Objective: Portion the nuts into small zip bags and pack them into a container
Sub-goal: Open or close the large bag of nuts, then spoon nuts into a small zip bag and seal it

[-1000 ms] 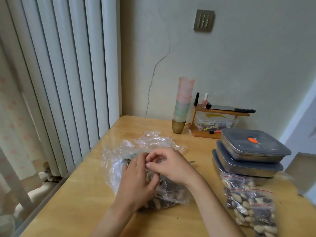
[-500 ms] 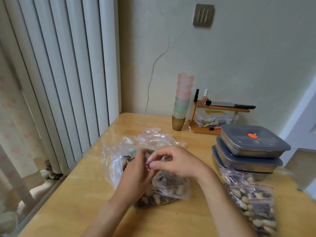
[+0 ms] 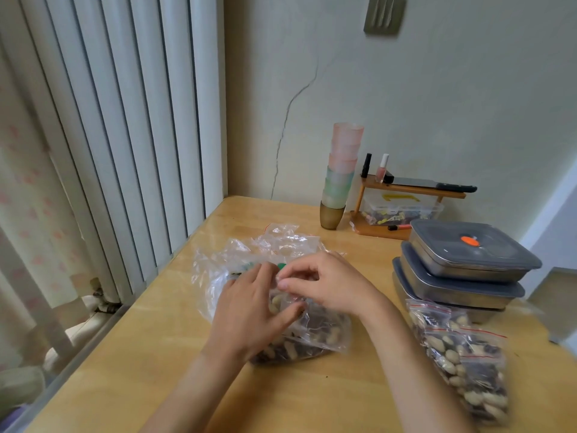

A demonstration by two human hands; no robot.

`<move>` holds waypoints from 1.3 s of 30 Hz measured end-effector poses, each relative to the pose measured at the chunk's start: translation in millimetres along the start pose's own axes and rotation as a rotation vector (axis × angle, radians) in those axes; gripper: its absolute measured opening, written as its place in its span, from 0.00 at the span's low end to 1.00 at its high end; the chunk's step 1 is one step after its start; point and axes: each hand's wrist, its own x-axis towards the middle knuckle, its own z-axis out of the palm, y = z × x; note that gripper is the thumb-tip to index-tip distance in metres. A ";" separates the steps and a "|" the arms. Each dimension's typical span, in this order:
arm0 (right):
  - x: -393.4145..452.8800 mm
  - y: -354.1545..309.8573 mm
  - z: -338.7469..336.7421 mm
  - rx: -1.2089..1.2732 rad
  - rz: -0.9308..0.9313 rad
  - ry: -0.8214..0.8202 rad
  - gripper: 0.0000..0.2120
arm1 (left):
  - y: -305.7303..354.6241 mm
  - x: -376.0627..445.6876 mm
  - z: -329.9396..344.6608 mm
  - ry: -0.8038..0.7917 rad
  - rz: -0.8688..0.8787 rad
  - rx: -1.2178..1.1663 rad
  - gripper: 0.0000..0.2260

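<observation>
While both wrists meet over table (image 3: pixel 131 364), L hand (image 3: pixel 249 310) & R hand (image 3: pixel 324 285) grip pinching zip bag (image 3: pixel 318 332) top.

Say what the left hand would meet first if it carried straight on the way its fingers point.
Probably the right hand: the left hand points up-right across the nut bag, its fingertips already nearly at the right fingers. Depth is unclear.

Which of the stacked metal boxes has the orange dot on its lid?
The top steel container with the grey lid, the smallest of the three stacked. An orange round tab sits in the middle of its lid; the two containers underneath show only grey lid edges.
</observation>
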 end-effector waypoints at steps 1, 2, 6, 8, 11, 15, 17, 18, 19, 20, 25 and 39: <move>1.3 -0.7 3.5 0.004 0.006 -0.004 0.03 | 2.2 -0.1 -0.4 0.003 -0.016 -0.004 0.17; 1.7 -2.9 6.2 -0.001 0.004 -0.009 0.03 | 3.3 -0.1 0.0 -0.001 -0.047 -0.026 0.16; 1.9 -5.8 0.3 0.041 0.047 0.050 0.05 | -1.1 0.3 -1.4 -0.017 -0.189 -0.120 0.15; 5.0 10.9 -5.5 -0.033 0.172 0.244 0.06 | -4.1 0.6 -2.6 -0.026 -0.212 -0.151 0.16; 9.4 48.3 -7.6 -0.263 0.553 0.518 0.05 | -5.5 -0.7 -0.7 -0.091 -0.223 -0.109 0.17; 6.8 77.7 -4.6 -0.258 0.925 0.365 0.24 | -8.2 -1.4 4.8 -0.142 -0.243 -0.076 0.17; 10.5 87.0 -1.9 -0.154 0.888 0.397 0.22 | -9.8 -1.3 5.4 -0.151 -0.247 -0.098 0.17; 12.2 90.4 -0.2 -0.064 0.851 0.466 0.20 | -10.7 -1.3 5.7 -0.156 -0.247 -0.110 0.17; 13.6 92.2 1.6 0.069 0.820 0.545 0.17 | -11.4 -1.2 6.2 -0.161 -0.247 -0.122 0.17; 14.2 93.1 2.4 0.218 0.785 0.622 0.16 | -12.0 -1.1 6.8 -0.166 -0.246 -0.136 0.18; 15.0 73.9 -2.1 0.898 0.453 0.743 0.11 | -12.5 0.9 8.5 -0.175 -0.233 -0.174 0.17; 13.6 19.0 0.2 -0.001 0.207 0.621 0.16 | -7.9 -5.2 4.7 -0.055 -0.259 -0.139 0.16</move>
